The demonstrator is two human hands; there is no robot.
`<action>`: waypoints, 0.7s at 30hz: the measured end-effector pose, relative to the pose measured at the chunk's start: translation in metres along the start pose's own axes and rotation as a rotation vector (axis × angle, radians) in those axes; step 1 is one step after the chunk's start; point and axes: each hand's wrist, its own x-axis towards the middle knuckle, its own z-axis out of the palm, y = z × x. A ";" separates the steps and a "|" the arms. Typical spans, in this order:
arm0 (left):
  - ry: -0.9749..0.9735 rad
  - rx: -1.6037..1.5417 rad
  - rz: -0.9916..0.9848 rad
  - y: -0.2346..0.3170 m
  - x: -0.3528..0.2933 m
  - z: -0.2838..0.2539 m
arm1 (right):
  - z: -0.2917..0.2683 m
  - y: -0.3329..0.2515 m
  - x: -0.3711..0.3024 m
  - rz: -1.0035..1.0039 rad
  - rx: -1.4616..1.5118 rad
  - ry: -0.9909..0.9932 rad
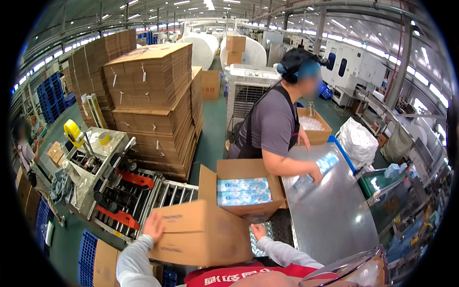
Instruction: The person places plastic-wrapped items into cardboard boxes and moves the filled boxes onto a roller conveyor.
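My left hand (153,226) lies against the left side of a brown cardboard box (184,234), fingers stretched along the board. This box stands in front of me with its flaps folded out, and its inside is hidden. By its right edge is my right hand (258,231), fingers curled closed; what they hold, if anything, is hidden. A shiny blue-and-white wrapped pack (262,244) lies just under that hand. Beyond, an open carton (248,210) holds blue-and-white plastic-wrapped packs (244,190). Across from me a co-worker (275,115) holds a similar pack (315,170), blurred, over a metal table.
The metal table (330,220) fills my right side. A roller conveyor (174,193) joins a tape-sealing machine (103,158) at left. Stacked flat cartons (148,105) rise behind it. Blue pallets (88,258) stand at lower left; a white sack (356,141) sits past the table.
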 end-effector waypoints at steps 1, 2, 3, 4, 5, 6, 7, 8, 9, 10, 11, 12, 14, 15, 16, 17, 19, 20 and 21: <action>-0.026 -0.033 -0.152 -0.037 -0.010 0.007 | 0.018 0.042 -0.004 0.484 0.007 0.112; -0.059 0.034 -0.399 -0.090 -0.060 -0.011 | 0.062 0.016 -0.034 0.485 0.207 -0.081; -0.110 -0.795 -0.651 -0.113 -0.069 -0.028 | 0.077 -0.008 -0.073 0.525 0.395 -0.215; -0.173 -1.050 -0.792 -0.117 -0.053 -0.032 | 0.079 -0.013 -0.083 0.356 0.324 -0.273; -0.283 -1.317 -0.935 -0.092 -0.038 -0.031 | 0.073 -0.012 -0.091 0.214 0.238 -0.303; -0.354 -1.420 -0.810 -0.068 -0.019 -0.045 | 0.057 -0.012 -0.094 0.131 0.240 -0.271; -0.374 -1.491 -0.704 -0.078 -0.021 -0.058 | 0.043 -0.015 -0.096 0.037 0.241 -0.277; -0.398 -1.591 -0.781 -0.078 -0.028 -0.059 | 0.031 -0.044 -0.108 -0.040 0.231 -0.288; -0.422 -1.691 -0.859 -0.072 -0.034 -0.057 | 0.016 -0.074 -0.128 -0.068 0.450 -0.363; -0.411 -1.617 -0.950 -0.076 -0.047 -0.033 | 0.009 -0.121 -0.148 -0.162 0.421 -0.398; -0.405 -1.535 -1.034 -0.078 -0.053 0.007 | 0.008 -0.154 -0.161 -0.258 0.398 -0.427; -0.479 -1.533 -1.133 -0.074 -0.055 0.053 | 0.018 -0.179 -0.172 -0.354 0.338 -0.485; -0.522 -1.318 -1.047 -0.066 -0.063 0.117 | 0.063 -0.216 -0.187 -0.567 0.243 -0.617; -0.644 -1.256 -1.002 -0.015 -0.045 0.134 | 0.084 -0.214 -0.187 -0.441 0.045 -0.593; -0.692 -1.390 -0.859 0.045 -0.016 0.125 | 0.102 -0.212 -0.186 -0.312 -0.153 -0.580; -0.709 -1.518 -0.719 0.086 0.006 0.109 | 0.145 -0.182 -0.168 -0.243 -0.323 -0.571; -0.589 -1.745 -0.661 0.105 0.026 0.090 | 0.215 -0.185 -0.167 -0.182 -0.454 -0.432; -0.454 -1.604 -0.599 0.118 0.031 0.073 | 0.226 -0.167 -0.159 -0.202 -0.407 -0.549; -0.379 -1.256 -0.477 0.125 0.032 0.082 | 0.231 -0.148 -0.149 -0.210 -0.361 -0.660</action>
